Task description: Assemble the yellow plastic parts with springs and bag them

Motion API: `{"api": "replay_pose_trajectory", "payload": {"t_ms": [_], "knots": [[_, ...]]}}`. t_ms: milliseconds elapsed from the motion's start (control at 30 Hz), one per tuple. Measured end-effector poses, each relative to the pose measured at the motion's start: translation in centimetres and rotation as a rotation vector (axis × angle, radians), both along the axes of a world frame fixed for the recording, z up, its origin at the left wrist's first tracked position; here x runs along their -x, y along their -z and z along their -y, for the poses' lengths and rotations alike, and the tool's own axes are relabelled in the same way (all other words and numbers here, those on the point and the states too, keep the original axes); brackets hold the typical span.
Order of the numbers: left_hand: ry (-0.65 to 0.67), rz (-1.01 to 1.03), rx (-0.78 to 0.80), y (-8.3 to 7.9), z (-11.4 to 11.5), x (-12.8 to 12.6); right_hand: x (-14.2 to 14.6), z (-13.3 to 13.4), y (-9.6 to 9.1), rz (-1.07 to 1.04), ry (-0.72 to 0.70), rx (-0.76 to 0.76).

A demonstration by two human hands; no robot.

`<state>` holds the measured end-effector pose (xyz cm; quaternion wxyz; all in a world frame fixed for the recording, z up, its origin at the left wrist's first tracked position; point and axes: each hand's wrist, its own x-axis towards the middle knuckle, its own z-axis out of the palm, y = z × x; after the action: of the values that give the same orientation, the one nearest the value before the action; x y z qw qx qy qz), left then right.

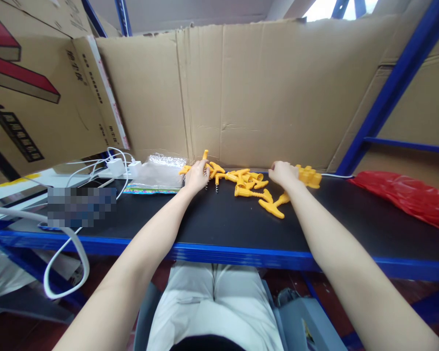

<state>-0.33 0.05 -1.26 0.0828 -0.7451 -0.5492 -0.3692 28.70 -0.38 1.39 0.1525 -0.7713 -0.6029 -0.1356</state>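
Note:
My left hand (197, 176) is closed at the left end of a loose pile, around a corkscrew whose yellow handle (205, 154) sticks up above the fingers. Right beside it, another yellow-handled corkscrew (217, 180) points its metal spiral down. To the right lie several yellow plastic parts, among them a hollow sleeve with a stem (247, 192) and a winged T-shaped piece (272, 208). My right hand (283, 173) is low over the table beyond these, its fingers mostly hidden. Just right of it stands a cluster of yellow pieces (309, 176).
Clear plastic bags (159, 171) lie left of the pile, with white chargers and cables (115, 166) further left. A red plastic bag (406, 195) rests at the right. Cardboard (278, 97) walls the back; a blue rail (241, 256) edges the black tabletop (212, 224).

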Motion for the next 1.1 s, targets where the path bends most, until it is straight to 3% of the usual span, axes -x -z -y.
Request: {"api": "replay_pose_trajectory", "payload": {"t_ms": [133,367,567,633,767,1100], "knots": [[0.052,-0.064,0.036,0.7,-0.5,0.1,1.1,0.0,0.3,0.021,-0.120,-0.012],[0.018,-0.225,0.373,2.4,-1.1,0.2,3.4,0.4,1.2,-0.016,-0.494,-0.085],[0.016,-0.229,0.362,3.2,-2.0,0.2,5.5,0.3,2.2,-0.035,-0.732,0.109],[0.024,-0.211,0.323,3.5,-2.4,0.4,6.0,0.1,2.4,-0.035,-0.773,0.151],[0.036,-0.187,0.274,3.8,-2.9,0.4,6.1,-0.6,3.0,-0.039,-0.823,0.094],[0.036,-0.229,0.308,3.6,-2.1,-0.3,5.9,-0.4,3.9,-0.217,-0.917,0.115]]}}
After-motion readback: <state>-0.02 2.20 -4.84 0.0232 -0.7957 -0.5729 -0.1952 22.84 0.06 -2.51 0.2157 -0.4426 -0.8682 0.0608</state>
